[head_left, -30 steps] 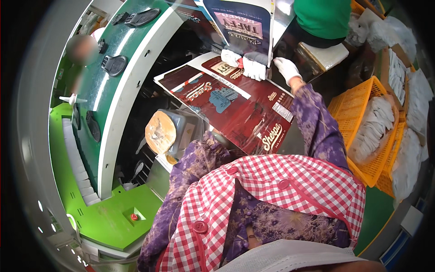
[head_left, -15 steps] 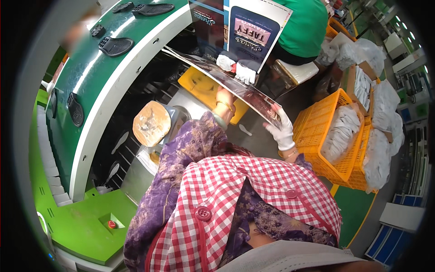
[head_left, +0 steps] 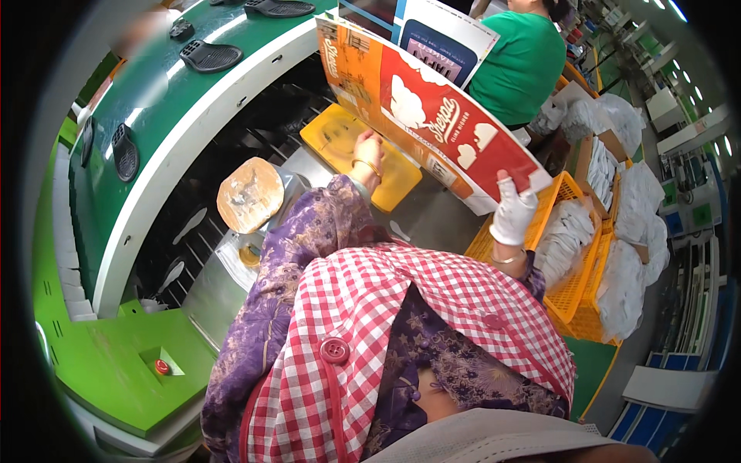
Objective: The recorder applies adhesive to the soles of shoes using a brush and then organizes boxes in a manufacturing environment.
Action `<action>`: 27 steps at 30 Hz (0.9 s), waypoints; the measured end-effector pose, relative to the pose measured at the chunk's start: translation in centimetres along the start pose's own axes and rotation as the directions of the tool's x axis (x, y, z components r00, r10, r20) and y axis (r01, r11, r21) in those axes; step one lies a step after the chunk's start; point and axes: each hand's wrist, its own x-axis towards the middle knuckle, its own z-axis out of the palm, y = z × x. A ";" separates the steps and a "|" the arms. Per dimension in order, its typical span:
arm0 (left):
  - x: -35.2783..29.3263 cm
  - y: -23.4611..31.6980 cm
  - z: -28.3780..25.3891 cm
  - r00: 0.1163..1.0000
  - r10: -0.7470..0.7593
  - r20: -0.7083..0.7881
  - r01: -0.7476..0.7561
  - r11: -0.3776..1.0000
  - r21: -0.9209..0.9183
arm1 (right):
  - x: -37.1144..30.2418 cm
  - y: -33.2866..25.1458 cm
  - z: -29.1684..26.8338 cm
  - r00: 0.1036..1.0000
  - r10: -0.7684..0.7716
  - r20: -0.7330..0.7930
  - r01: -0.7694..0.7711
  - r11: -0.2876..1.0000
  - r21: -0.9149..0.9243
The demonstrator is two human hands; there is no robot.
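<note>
White-gloved R hand grips red-orange printed sheet, tilted over grey metal tabletop; bare L hand nr sheet's edge, grip unclear. Green belt w/ black soles L, orange plastic crates R.

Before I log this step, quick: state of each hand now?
Left hand: bare, curled by the printed board; whether gripping cannot be told.
Right hand: gloved, holding the printed board's right end.

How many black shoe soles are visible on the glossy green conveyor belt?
6: a cut-off sole at the top edge, a long sole to its right, a short-looking sole and a bigger sole below, a lower sole, and a leftmost sole. Others may be hidden.
</note>
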 end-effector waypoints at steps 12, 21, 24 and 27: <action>15.0 -1.8 2.1 0.989 -0.135 0.066 0.132 0.990 0.049 | 0.5 -9.5 -3.1 0.932 -0.362 -0.040 0.351 0.922 -0.167; 20.2 -4.3 4.8 0.998 0.059 0.027 -0.060 0.998 0.017 | 1.8 -9.7 -0.8 0.928 -0.367 -0.058 0.328 0.883 -0.335; 17.2 -1.5 4.4 0.996 -0.002 0.086 0.004 0.999 -0.032 | 2.2 -9.0 0.3 0.951 -0.302 -0.069 0.265 0.908 -0.324; 14.2 0.5 3.9 0.978 0.033 0.206 -0.029 0.999 -0.021 | 2.7 -8.3 1.2 0.945 -0.325 -0.033 0.296 0.897 -0.329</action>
